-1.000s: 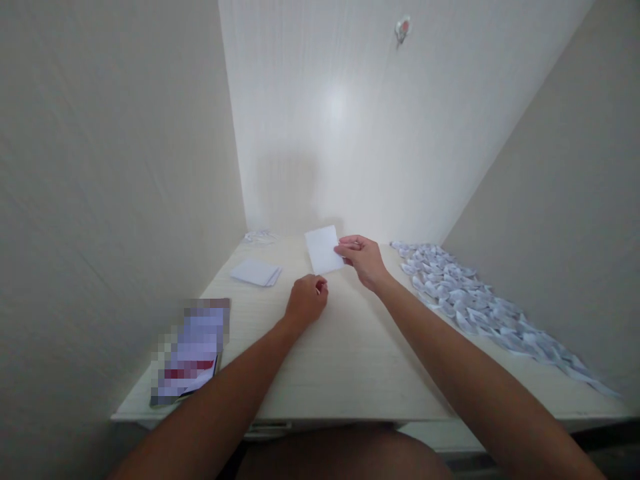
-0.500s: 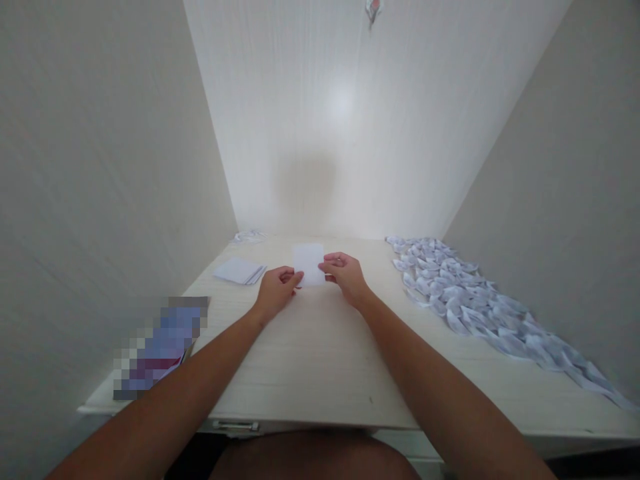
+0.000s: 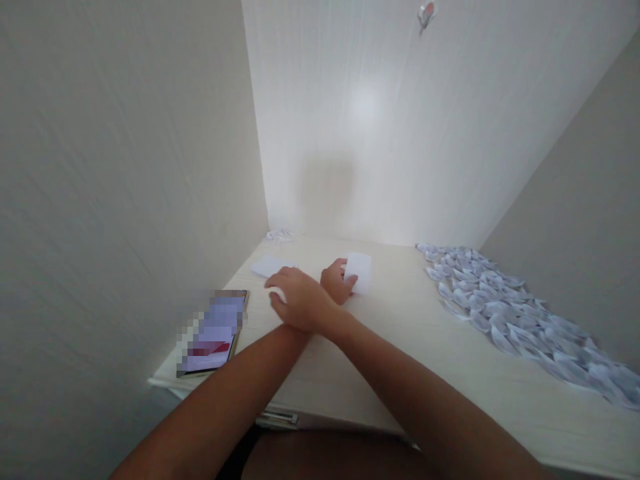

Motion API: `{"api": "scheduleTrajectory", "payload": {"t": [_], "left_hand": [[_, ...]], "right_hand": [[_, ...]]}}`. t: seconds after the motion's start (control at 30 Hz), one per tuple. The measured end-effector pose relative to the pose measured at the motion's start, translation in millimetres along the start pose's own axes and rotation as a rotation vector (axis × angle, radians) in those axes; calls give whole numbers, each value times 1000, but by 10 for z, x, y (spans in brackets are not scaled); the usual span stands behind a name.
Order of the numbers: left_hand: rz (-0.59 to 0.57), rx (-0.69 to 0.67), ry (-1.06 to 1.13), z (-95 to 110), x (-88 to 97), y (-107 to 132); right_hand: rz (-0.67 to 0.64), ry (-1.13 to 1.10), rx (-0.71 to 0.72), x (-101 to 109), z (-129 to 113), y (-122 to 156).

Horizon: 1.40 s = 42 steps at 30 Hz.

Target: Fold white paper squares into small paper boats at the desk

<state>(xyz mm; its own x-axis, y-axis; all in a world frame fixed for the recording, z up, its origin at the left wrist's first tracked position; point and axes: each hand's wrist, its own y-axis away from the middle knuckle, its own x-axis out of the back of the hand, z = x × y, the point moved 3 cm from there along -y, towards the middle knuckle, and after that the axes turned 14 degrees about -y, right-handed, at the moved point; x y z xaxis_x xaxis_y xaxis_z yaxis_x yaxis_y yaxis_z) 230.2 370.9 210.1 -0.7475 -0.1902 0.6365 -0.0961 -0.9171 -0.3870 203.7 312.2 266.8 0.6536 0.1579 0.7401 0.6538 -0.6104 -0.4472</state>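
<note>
Crosswise over a pale bench [image 3: 400,347] set between plain walls, a person's forearms overlap as both hands work among white paper. At about 8 o'clock from the hands, a phone [image 3: 215,330] lies near the bench's left edge, its screen blurred out. Beyond it, at roughly 11 o'clock, sits a low stack of sheets [image 3: 265,265], with a small crumpled white scrap [image 3: 280,235] in the far corner. The right hand [image 3: 297,301], reaching across on top of the other arm, rests with its fingers curled downward just beside that stack, over something small and white; whether it grips anything cannot be told. Under that arm, the left hand [image 3: 336,283] is closed in a pinch on the left edge of a paper square [image 3: 360,272], which stands at the hand's 1 o'clock, near the bench's middle and low over its surface or touching it. The square is plain white, flat and unmarked on the side shown, with clean straight edges. It looks feather-light and thin, likely limp when held by one side and quick to crease or crumple, so a gentle fingertip pinch at an edge or corner seems the safest hold. Well apart at 3 o'clock, a long drift of folded paper pieces [image 3: 505,310] runs along the right wall.
</note>
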Motion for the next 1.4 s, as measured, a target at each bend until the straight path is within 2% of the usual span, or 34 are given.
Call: {"api": "scheduleTrajectory", "payload": {"t": [0.07, 0.13, 0.23, 0.33, 0.4, 0.57, 0.63, 0.73, 0.9, 1.03, 1.23, 1.4], "left_hand": [[-2, 37, 15, 12, -56, -53], [-9, 53, 24, -5, -82, -87], [-19, 62, 35, -61, -86, -106], [-17, 61, 40, -99, -91, -114], [-11, 42, 27, -98, -103, -122], [0, -1, -11, -65, -110, -129], [-11, -10, -15, -52, -101, -119], [-46, -39, -46, -26, -86, -92], [-109, -127, -189, 32, -86, -42], [-141, -183, -241, 57, -98, -20], [-184, -212, -345, 59, -121, -9], [-210, -304, -486, 91, -140, 4]], "right_hand": [[-261, 10, 52, -379, -180, -336], [-445, 74, 23, -669, -240, -618], [-521, 210, 37, -858, -224, -843], [-545, 262, 124, -867, -172, -828], [-534, 242, 107, -833, -114, -779], [-538, -38, 53, -791, 5, -752], [-496, -97, -2, -780, 42, -766], [-457, -103, -63, -767, 53, -764], [-496, -95, -14, -747, -52, -711], [-482, -93, -37, -753, -82, -691], [-435, -127, -89, -810, 19, -689], [-430, -169, -111, -832, 69, -670]]}}
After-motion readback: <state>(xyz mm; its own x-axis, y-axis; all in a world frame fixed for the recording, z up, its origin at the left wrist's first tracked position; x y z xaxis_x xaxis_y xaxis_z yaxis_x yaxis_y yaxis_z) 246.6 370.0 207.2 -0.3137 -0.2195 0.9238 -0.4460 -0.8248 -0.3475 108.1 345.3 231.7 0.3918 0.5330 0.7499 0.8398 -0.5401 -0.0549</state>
